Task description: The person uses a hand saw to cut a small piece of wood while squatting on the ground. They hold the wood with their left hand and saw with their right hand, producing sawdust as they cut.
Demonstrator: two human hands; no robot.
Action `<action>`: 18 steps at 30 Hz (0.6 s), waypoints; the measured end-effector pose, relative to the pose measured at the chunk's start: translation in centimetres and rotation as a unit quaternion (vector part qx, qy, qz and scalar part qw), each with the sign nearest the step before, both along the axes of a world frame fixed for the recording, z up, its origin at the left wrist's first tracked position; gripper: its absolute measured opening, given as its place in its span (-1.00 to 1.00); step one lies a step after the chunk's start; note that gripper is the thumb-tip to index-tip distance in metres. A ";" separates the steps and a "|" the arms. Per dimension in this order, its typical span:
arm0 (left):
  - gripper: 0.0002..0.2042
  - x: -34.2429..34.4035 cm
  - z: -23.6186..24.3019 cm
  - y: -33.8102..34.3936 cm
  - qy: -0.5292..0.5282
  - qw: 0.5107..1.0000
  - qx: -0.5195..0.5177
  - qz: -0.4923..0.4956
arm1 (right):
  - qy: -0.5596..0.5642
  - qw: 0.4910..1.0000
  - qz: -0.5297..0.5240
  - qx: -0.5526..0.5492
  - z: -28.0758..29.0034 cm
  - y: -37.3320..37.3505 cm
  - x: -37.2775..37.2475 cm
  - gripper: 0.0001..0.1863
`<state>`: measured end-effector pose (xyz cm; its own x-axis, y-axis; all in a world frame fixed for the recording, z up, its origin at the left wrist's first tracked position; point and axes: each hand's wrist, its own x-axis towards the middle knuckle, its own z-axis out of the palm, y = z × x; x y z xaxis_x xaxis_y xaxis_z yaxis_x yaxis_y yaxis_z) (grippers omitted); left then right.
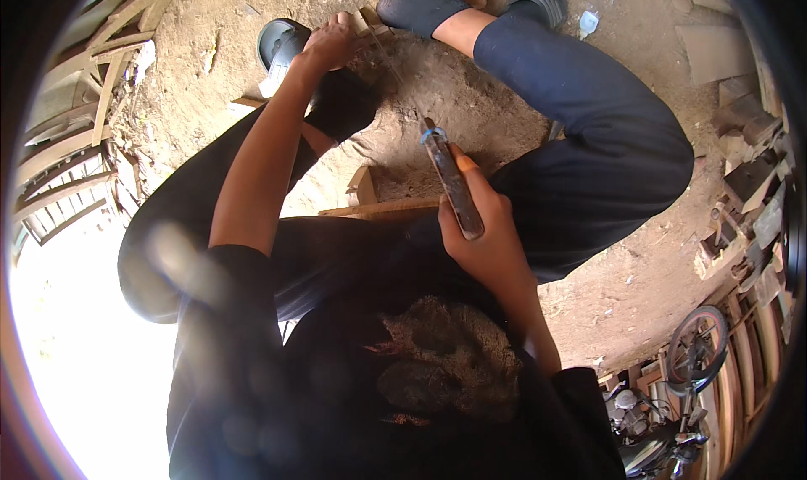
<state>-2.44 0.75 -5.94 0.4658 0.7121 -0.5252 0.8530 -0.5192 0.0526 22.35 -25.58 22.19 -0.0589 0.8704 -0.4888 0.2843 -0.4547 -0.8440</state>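
Note:
My left hand (328, 43) is at the top, its fingers closed on a small pale wooden piece (370, 22) on the dirt floor. My right hand (479, 219), right of centre, grips a worn, dark handle (450, 177) with a blue band near its top. A long, thin blade, faint against the dirt, runs from the handle up toward the wooden piece; whether it touches the piece I cannot tell. A wooden block (360, 186) and a narrow board (378, 208) lie between my legs.
My bent legs (622, 152) and dark-clad feet surround the work spot on the dirt floor (202, 85). Wooden frames (59, 152) stand at the left, piled wood scraps (740, 186) at the right. A bicycle wheel (698, 350) and a motorbike (639, 429) are at the lower right.

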 end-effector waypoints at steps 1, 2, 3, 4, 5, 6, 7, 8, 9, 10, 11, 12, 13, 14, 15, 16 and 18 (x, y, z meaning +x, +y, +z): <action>-0.53 -1.6 -1.0 0.4 0.036 0.998 0.020 -0.041 | 0.005 1.000 0.003 -0.011 0.7 -0.4 0.0 -0.29; -0.54 -1.7 -0.8 -0.1 0.037 0.999 0.003 -0.031 | -0.001 1.000 0.006 -0.029 1.5 -1.0 0.2 -0.29; -0.54 -0.8 0.5 -0.2 0.035 0.999 -0.008 -0.025 | -0.015 0.999 0.005 -0.033 2.1 -2.1 0.5 -0.29; -0.45 0.2 1.8 -0.2 0.009 0.998 -0.048 0.031 | -0.030 0.999 0.004 -0.038 2.8 -3.4 0.7 -0.29; -0.33 1.1 3.1 -0.4 -0.016 0.992 -0.088 0.089 | -0.031 0.998 0.005 -0.050 3.1 -3.3 0.7 -0.30; -0.32 1.3 3.1 -0.3 0.027 0.995 -0.092 0.020 | -0.034 0.998 0.008 -0.056 3.2 -2.8 0.6 -0.32; -0.32 1.6 3.1 0.1 0.069 0.992 -0.095 -0.049 | -0.024 0.997 0.013 -0.070 2.4 -1.4 0.2 -0.35; -0.37 0.7 2.9 0.4 0.073 0.991 -0.094 -0.065 | -0.009 0.996 0.022 -0.080 1.9 0.0 -0.1 -0.38; -0.42 0.4 2.0 0.9 0.046 0.993 -0.088 -0.056 | -0.015 0.998 0.018 -0.056 1.2 0.5 -0.1 -0.38; -0.47 0.2 1.0 0.9 0.014 0.996 -0.081 -0.042 | -0.021 0.999 0.014 -0.031 0.4 0.6 -0.1 -0.38; -0.52 0.0 0.1 1.0 -0.016 0.998 -0.058 -0.020 | -0.023 1.000 0.003 -0.002 -0.4 0.8 -0.2 -0.39; -0.57 -0.9 -0.8 0.6 -0.048 0.998 -0.034 0.015 | -0.029 0.999 0.008 -0.032 0.4 -0.2 -0.1 -0.39; -0.62 -1.8 -1.6 0.5 -0.068 0.997 -0.011 0.038 | -0.035 0.997 0.014 -0.061 2.1 -2.1 0.2 -0.40; -0.66 -1.5 -2.4 0.6 -0.079 0.996 -0.006 0.037 | -0.044 0.997 0.016 -0.068 3.0 -2.2 0.5 -0.39; -0.51 -1.1 -3.2 1.6 -0.054 0.998 -0.031 0.015 | -0.052 0.996 0.018 -0.074 3.9 -2.1 0.6 -0.39; -0.47 -2.1 -3.7 1.6 -0.049 0.998 -0.046 0.004 | -0.039 0.997 0.024 -0.061 4.1 -2.1 0.7 -0.36; -0.39 -3.0 -5.2 1.8 -0.054 0.995 -0.083 -0.014 | -0.039 0.996 0.037 -0.072 3.9 -1.0 0.1 -0.34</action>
<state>-5.45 2.51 -11.10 0.5439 0.6067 -0.5798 0.8236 -0.5185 0.2300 22.41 -26.60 26.07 -0.0767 0.7862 -0.6133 0.3829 -0.5447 -0.7461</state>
